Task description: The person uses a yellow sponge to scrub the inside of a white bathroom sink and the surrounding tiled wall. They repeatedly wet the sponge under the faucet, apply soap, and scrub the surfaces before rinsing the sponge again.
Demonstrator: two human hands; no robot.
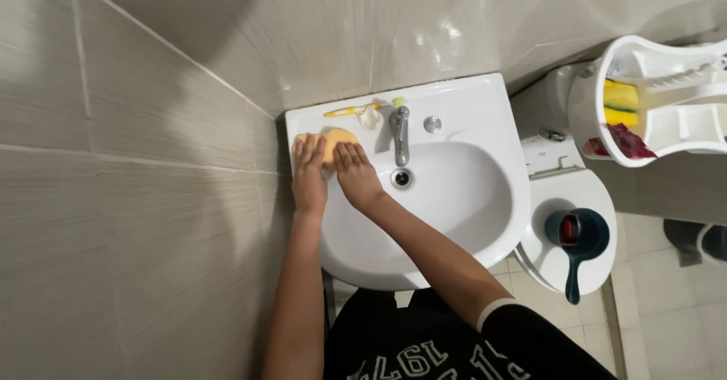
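Both the left hand [309, 174] and the right hand [356, 174] press flat on the yellow sponge [334, 140] at the washbasin [469, 198] rim (fingers spread, not gripping), so the wiping seems only begun, the bowl untouched.

both hands [333, 172] on the sponge [333, 139] on the sink [485, 115] rim, left of the tap [400, 134]; toilet [568, 198] right.

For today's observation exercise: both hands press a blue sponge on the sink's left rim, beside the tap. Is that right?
Not quite. In the head view the sponge is yellow, not blue. The left hand and right hand do press it on the sink rim, left of the tap.
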